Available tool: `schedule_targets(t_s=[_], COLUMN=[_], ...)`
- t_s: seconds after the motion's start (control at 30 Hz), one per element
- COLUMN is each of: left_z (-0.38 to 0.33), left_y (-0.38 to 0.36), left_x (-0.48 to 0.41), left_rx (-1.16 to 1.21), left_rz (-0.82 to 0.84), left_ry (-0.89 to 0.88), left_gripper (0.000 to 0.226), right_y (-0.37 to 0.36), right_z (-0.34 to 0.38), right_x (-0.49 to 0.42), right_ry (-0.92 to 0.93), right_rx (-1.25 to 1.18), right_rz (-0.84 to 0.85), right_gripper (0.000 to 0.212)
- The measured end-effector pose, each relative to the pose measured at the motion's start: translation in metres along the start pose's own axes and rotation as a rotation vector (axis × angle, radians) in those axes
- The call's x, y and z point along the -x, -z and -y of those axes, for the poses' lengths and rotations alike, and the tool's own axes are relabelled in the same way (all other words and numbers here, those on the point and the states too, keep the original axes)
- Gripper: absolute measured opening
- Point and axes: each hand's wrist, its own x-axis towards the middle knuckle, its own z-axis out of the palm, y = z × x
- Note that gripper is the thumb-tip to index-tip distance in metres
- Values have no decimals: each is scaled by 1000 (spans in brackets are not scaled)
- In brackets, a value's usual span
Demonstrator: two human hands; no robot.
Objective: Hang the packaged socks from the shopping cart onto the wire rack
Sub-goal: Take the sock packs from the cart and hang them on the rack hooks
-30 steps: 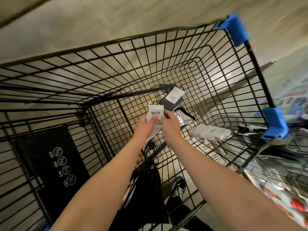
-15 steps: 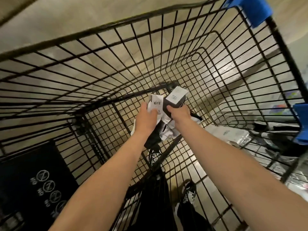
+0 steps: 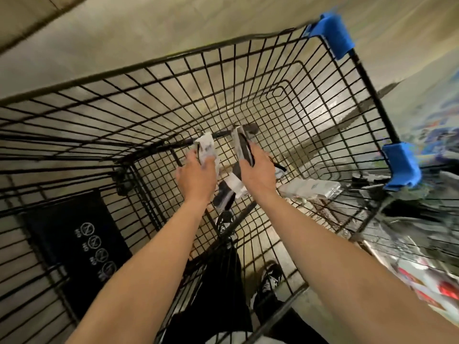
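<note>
We see two packs of socks held up inside the shopping cart (image 3: 248,78), above its wire floor and near the middle of the basket. The white-carded pack (image 3: 205,150) is in the left hand (image 3: 196,177). Its long axis runs away from us, with the card end pointing at the cart's far wall. The thumb lies along the card's left edge and the other fingers curl under it, so the card is pinched between them. The dark pack (image 3: 242,147) is in the right hand (image 3: 258,175), turned edge-on. Its white card end also points away, and the thumb and curled fingers clamp its sides. Dark and white sock fabric (image 3: 229,192) hangs below and between the two wrists. Pale clear packets (image 3: 309,191) lie low by the cart's right wall, and we cannot tell whether they are inside the basket or beyond it. The printing on the held cards is too blurred to read. Blue corner guards (image 3: 332,36) cap the cart's right rim. On the left a black panel (image 3: 82,242) carries four circled marks, each with what looks like "NO". A dark shoe (image 3: 270,281) shows through the mesh below.
</note>
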Motion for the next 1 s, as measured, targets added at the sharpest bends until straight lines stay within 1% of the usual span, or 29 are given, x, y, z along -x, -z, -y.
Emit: schedule_targets(t_s=[0.07, 0.13, 0.2, 0.27, 0.33, 0.37, 0.43, 0.5, 0.6, 0.63, 0.7, 0.73, 0.8, 0.83, 0.9, 0.93, 1.0], left_z=[-12, -28, -46, -61, -71, -75, -82, -93, -108, -110, -117, -120, -126, -127, -128, -129, -130], left_y=[10, 16, 23, 32, 42, 48, 55, 61, 64, 60, 55, 50, 41, 35, 19, 10, -9], left_x=[15, 32, 53, 74, 94, 106, 131, 163, 213, 226, 256, 271, 301, 315, 343, 356, 381], left_rx=[26, 147, 239, 321, 372, 376, 394, 438, 512, 497, 466, 441, 376, 359, 309, 270, 193], left_rz=[36, 93, 116, 121, 110, 104, 89, 128, 200, 204, 187, 171, 154, 156, 180, 191, 200], left_ry=[-54, -75, -105, -119, -129, -152, -200, -238, -266, -296, -366, -406, -462, -466, -492, -522, -594], left_gripper=[52, 42, 28, 27, 32, 33, 27, 18, 24, 22, 19, 22, 32, 36, 46, 44, 34], right_y=[9, 21, 35, 54, 78, 90, 119, 146, 183, 196, 221, 233, 253, 262, 281, 289, 303], right_z=[5, 15, 24, 36, 46, 51, 56, 57, 43, 36, 17, 5, -23, -40, -70, -85, -117], right_x=[12, 24, 40, 57, 75, 83, 102, 126, 154, 163, 184, 196, 216, 225, 246, 256, 273], right_ry=[39, 111, 151, 159, 236, 271, 275, 228, 236, 249, 269, 274, 227, 215, 201, 197, 180], right_rx=[-9, 14, -3, -76, -117, -87, -104, -223, -279, -248, -253, -311, -433, -476, -502, -503, -495], right_rz=[41, 72, 115, 152, 171, 177, 197, 177, 133, 93, 12, -14, -81, -98, -147, -180, -259], right_gripper=[50, 47, 52, 54, 46, 41, 34, 28, 50, 50, 34, 36, 47, 46, 30, 21, 16])
